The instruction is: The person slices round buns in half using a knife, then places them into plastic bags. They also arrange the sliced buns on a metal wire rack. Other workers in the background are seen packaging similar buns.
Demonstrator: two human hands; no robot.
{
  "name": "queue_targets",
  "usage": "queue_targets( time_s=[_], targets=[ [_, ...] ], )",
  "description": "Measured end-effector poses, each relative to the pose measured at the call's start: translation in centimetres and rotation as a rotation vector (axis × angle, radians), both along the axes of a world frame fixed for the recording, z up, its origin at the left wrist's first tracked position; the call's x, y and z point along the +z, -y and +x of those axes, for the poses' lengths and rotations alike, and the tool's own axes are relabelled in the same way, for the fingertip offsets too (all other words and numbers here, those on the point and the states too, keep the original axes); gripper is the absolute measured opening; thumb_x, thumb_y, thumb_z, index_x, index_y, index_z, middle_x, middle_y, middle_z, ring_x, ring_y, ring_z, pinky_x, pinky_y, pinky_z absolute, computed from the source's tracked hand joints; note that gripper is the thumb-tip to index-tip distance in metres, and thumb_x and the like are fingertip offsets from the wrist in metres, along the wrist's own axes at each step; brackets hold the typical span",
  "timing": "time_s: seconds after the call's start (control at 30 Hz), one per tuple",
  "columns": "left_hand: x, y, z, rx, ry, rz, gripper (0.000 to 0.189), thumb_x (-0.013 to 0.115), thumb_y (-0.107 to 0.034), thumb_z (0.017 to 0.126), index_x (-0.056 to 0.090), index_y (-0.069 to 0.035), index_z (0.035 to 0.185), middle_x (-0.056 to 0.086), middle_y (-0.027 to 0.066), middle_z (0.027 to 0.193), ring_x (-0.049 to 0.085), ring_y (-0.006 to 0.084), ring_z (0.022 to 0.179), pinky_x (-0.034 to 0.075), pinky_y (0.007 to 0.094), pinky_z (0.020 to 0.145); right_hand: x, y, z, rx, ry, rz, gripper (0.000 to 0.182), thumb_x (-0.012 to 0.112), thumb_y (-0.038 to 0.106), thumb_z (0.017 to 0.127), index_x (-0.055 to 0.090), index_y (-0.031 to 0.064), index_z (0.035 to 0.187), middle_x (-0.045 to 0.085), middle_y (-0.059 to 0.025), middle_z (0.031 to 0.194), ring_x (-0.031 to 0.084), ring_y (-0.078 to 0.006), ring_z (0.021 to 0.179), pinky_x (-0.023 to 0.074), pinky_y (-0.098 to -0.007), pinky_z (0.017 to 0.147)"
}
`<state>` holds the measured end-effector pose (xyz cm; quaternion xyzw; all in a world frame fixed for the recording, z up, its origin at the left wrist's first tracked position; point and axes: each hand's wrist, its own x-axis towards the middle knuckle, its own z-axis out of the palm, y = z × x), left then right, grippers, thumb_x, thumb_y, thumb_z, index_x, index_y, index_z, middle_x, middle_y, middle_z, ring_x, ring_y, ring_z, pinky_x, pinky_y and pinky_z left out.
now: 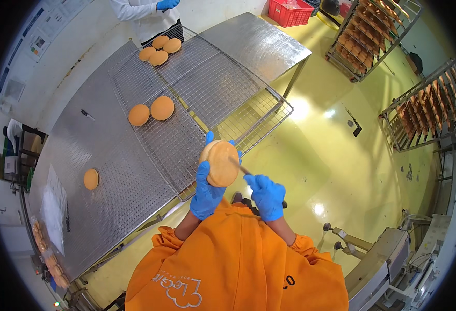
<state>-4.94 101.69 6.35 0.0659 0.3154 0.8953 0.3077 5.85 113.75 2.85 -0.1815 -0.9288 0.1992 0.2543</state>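
My left hand, in a blue glove, holds a round bun upright. A paler layer shows behind its front face; whether this is a second bun or the bun's other half, I cannot tell. My right hand, also gloved in blue, grips a thin-bladed knife or spatula, its tip lying against the bun's face. Two golden-brown buns, a left one and a right one, lie on the wire rack beyond my left hand. Farther along the rack is a cluster of several buns.
On the perforated metal table lie a single bun, a small knife and plastic bags. A co-worker's gloved hand shows at the far end. Loaded rack trolleys stand right, beyond a red crate.
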Motion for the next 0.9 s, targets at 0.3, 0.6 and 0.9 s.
queue_targets(
  time_s=[0.3,0.6,0.9],
  targets=[
    [0.0,0.2,-0.1,-0.027,0.026,-0.005,0.076,0.050,-0.047,0.093,0.013,-0.018,0.153,0.039,0.0115,0.145,0.042,0.0264,0.132,0.035,0.0443,0.111,0.2,0.3,-0.2,-0.090,-0.049,0.010,0.033,0.065,0.040,0.086,0.051,0.0194,0.065,0.044,-0.0041,0.053,0.045,-0.0239,0.042,0.0330,-0.0361,0.039],
    [-0.3,0.5,-0.1,0.021,0.004,-0.033,0.075,0.050,-0.053,0.090,0.025,-0.014,0.149,0.044,0.0136,0.141,0.047,0.0292,0.128,0.040,0.0452,0.108,0.1,1.1,0.1,0.073,-0.016,0.068,0.032,0.064,0.034,0.088,0.051,0.0167,0.064,0.048,-0.0056,0.054,0.050,-0.0247,0.045,0.0354,-0.0372,0.041],
    [1.6,-0.1,0.1,0.228,-0.037,0.042,0.081,0.057,-0.051,0.086,0.020,-0.020,0.151,0.045,0.0139,0.139,0.046,0.0323,0.128,0.039,0.0527,0.107,2.7,1.6,0.8,0.202,0.014,-0.089,0.006,0.066,0.019,0.083,0.067,0.0142,0.079,0.061,-0.0047,0.066,0.061,-0.0210,0.055,0.0455,-0.0345,0.049]
  ],
)
